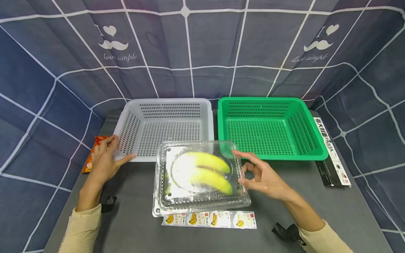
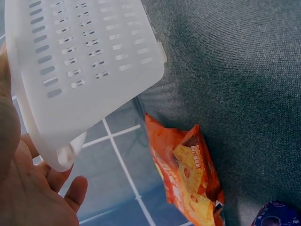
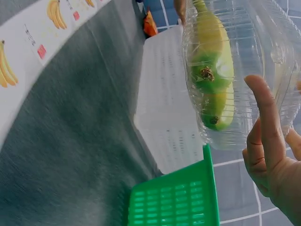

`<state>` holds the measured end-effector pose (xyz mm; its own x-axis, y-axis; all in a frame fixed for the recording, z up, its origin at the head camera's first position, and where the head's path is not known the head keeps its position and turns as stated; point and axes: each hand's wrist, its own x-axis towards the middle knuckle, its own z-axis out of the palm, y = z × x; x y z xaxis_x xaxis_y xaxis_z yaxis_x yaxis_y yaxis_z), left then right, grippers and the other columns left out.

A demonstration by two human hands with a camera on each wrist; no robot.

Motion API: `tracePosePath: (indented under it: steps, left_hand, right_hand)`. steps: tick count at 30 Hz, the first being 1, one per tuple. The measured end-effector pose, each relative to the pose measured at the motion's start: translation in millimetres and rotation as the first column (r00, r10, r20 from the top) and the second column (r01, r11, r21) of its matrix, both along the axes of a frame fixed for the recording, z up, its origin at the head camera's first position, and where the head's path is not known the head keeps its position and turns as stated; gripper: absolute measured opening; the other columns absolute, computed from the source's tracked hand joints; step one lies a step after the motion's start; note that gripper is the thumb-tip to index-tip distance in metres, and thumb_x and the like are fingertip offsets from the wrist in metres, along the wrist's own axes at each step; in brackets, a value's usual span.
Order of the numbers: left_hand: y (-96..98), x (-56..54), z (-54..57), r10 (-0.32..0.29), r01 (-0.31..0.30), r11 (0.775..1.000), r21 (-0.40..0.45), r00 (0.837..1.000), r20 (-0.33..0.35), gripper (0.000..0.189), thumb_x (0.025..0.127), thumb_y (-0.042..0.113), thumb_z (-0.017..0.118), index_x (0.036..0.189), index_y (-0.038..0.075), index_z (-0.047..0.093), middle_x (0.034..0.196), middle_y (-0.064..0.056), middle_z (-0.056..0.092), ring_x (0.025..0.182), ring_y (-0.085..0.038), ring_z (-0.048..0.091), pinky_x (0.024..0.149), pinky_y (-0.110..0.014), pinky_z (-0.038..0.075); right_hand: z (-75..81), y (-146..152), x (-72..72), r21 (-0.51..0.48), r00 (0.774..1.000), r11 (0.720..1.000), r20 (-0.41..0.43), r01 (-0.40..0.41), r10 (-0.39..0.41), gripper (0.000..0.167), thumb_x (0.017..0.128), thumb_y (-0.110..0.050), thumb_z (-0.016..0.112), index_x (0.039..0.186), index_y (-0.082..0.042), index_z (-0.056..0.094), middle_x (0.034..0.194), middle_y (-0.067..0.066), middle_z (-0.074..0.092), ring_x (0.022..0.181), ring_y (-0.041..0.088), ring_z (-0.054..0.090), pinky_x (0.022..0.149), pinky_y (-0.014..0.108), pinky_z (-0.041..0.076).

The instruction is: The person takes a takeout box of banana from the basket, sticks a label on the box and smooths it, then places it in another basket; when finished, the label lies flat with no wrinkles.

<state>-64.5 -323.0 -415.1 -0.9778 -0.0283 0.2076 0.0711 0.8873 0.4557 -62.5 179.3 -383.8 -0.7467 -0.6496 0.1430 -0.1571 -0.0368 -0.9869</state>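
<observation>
My left hand grips the near left corner of the white-grey plastic basket, its thumb along the front rim and its fingers at the left side. In the left wrist view the basket wall hides part of the fingers. My right hand pinches the right edge of a clear plastic clamshell box, index finger on top and thumb lower. Inside the closed box lie yellow bananas, partly lost in glare; the right wrist view shows greenish tips on the bananas. The box appears raised above the table.
A green basket stands to the right of the white-grey one. Banana stickers lie in front, partly under the box in view. An orange snack packet is at far left, a black-and-white pasta box at far right.
</observation>
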Motion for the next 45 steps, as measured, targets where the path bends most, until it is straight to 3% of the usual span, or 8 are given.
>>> tracePosePath:
  steps: [8, 13, 25, 33, 38, 45]
  left_hand:
    - [-0.9, -0.3, -2.2, 0.013, -0.013, 1.0, -0.001, 1.0, 0.003, 0.097, 0.085, 0.05, 0.074, 0.15, -0.006, 0.031, 0.147, -0.032, 0.028, 0.119, -0.055, 0.026, 0.094, -0.066, 0.016]
    - [-1.2, -1.5, -2.5, 0.021, -0.021, 1.0, -0.004, 1.0, 0.013, 0.097, 0.085, 0.051, 0.074, 0.151, -0.006, 0.03, 0.147, -0.032, 0.027, 0.119, -0.055, 0.026, 0.095, -0.066, 0.015]
    - [0.3, -1.5, -3.8, 0.02, -0.02, 1.0, 0.0, 1.0, 0.021, 0.096, 0.086, 0.049, 0.074, 0.151, -0.005, 0.03, 0.147, -0.032, 0.027, 0.119, -0.055, 0.026, 0.095, -0.067, 0.015]
    - [1.3, -2.0, -5.8, 0.024, -0.024, 1.0, -0.001, 1.0, 0.008, 0.094, 0.086, 0.049, 0.073, 0.15, -0.005, 0.032, 0.146, -0.033, 0.028, 0.118, -0.055, 0.026, 0.094, -0.066, 0.015]
    - [0.9, -2.0, -6.6, 0.016, -0.016, 1.0, -0.004, 1.0, -0.009, 0.093, 0.087, 0.049, 0.072, 0.149, -0.006, 0.032, 0.146, -0.033, 0.028, 0.117, -0.055, 0.026, 0.093, -0.067, 0.016]
    - [1.4, -1.6, -3.6, 0.014, -0.015, 1.0, -0.012, 1.0, -0.021, 0.093, 0.087, 0.053, 0.07, 0.149, -0.006, 0.033, 0.147, -0.032, 0.028, 0.118, -0.055, 0.027, 0.095, -0.067, 0.016]
  right_hand:
    - [-21.1, 3, 25.9, -0.039, 0.996, 0.997, 0.055, -0.065, 0.067, 0.068, 0.091, 0.01, 0.062, 0.151, -0.002, 0.033, 0.142, 0.023, 0.025, 0.089, 0.015, 0.049, 0.048, 0.037, 0.054]
    - [-37.3, 7, 32.7, -0.003, 0.998, 0.999, 0.05, -0.035, 0.035, 0.069, 0.09, 0.008, 0.064, 0.151, -0.002, 0.033, 0.138, 0.024, 0.028, 0.084, 0.012, 0.05, 0.042, 0.037, 0.05]
    - [-60.1, 16, 31.7, 0.127, 0.996, 0.99, 0.048, 0.065, -0.071, 0.07, 0.089, 0.001, 0.069, 0.151, -0.009, 0.038, 0.136, 0.022, 0.032, 0.079, 0.014, 0.055, 0.045, 0.039, 0.051]
    - [-70.1, 20, 29.7, 0.143, 0.993, 0.984, 0.032, 0.106, -0.112, 0.072, 0.087, 0.002, 0.071, 0.15, -0.007, 0.039, 0.136, 0.02, 0.035, 0.082, 0.015, 0.055, 0.045, 0.04, 0.052]
    - [-73.9, 21, 29.1, 0.175, 0.989, 0.974, 0.005, 0.142, -0.145, 0.073, 0.086, 0.002, 0.073, 0.15, -0.009, 0.04, 0.135, 0.018, 0.036, 0.082, 0.015, 0.056, 0.043, 0.036, 0.05]
    - [-74.6, 19, 31.1, 0.207, 0.988, 0.968, 0.019, 0.143, -0.15, 0.073, 0.087, -0.002, 0.074, 0.151, -0.013, 0.04, 0.136, 0.017, 0.036, 0.082, 0.02, 0.054, 0.048, 0.041, 0.054]
